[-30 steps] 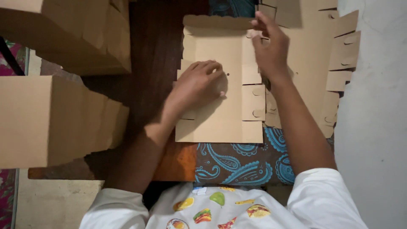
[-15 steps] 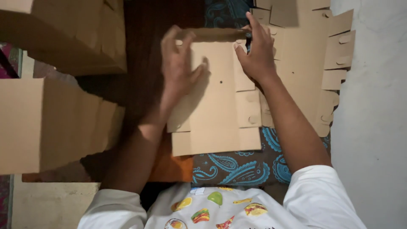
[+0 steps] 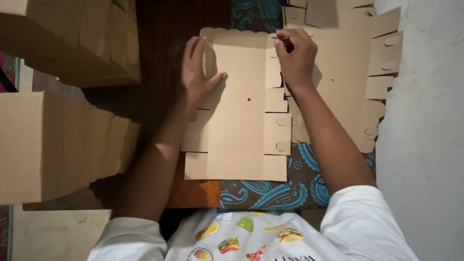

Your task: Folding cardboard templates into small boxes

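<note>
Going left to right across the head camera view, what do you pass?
Stacked cardboard boxes → left hand → flat box blank → right hand → pile of flat blanks → pale floor.

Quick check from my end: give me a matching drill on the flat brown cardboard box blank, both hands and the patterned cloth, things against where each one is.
1. left hand
2. right hand
3. flat brown cardboard box blank
4. blue paisley cloth

a. under the blank's near edge
b. pinching the blank's far right flap
c. flat on the blank's left side
d. lying under both hands

Pairs: 1-c, 2-b, 3-d, 4-a
</note>
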